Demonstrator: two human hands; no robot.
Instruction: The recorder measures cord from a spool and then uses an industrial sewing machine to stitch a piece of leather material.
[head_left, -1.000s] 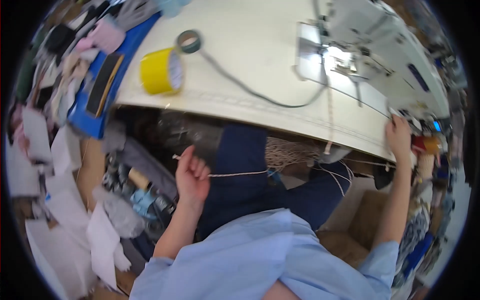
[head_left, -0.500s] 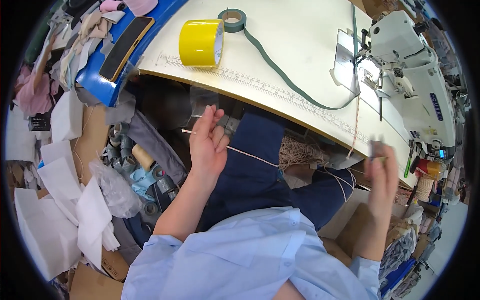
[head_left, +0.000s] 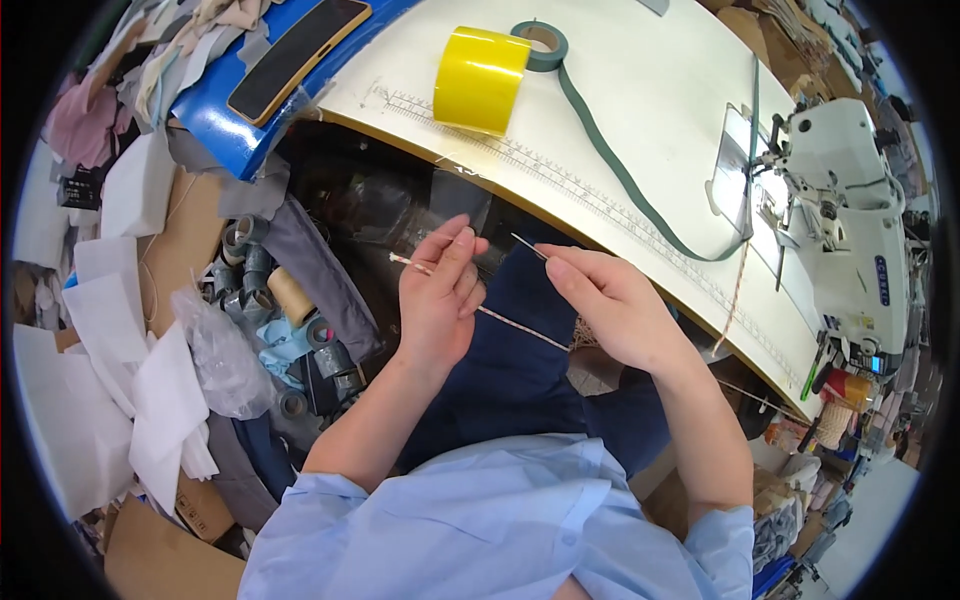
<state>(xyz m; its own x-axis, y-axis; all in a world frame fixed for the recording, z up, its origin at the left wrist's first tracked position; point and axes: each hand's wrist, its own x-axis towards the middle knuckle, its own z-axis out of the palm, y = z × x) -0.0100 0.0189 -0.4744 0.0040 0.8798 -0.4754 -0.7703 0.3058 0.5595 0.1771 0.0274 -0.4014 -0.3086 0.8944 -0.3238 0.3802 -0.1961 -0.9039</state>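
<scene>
My left hand is closed round a thin pale cord with reddish flecks, over my dark trousers. The cord's cut end sticks out to the left of the fingers, and its other part runs right, passing under my right hand. Close by on the right, my right hand pinches a slim metal tool with a pointed tip, aimed up and left. The fingers hide most of this tool, so its exact kind does not show. A small gap parts the tip from my left fingers.
Beyond my hands lies the white table's front edge, with yellow tape and a green strip roll on top. A sewing machine stands right. Left are a phone, several tape rolls and white sheets.
My right hand has come left from beside the sewing machine to my left hand, bringing the slim metal tool. My left hand keeps the cord. The whole view has shifted and turned slightly.
</scene>
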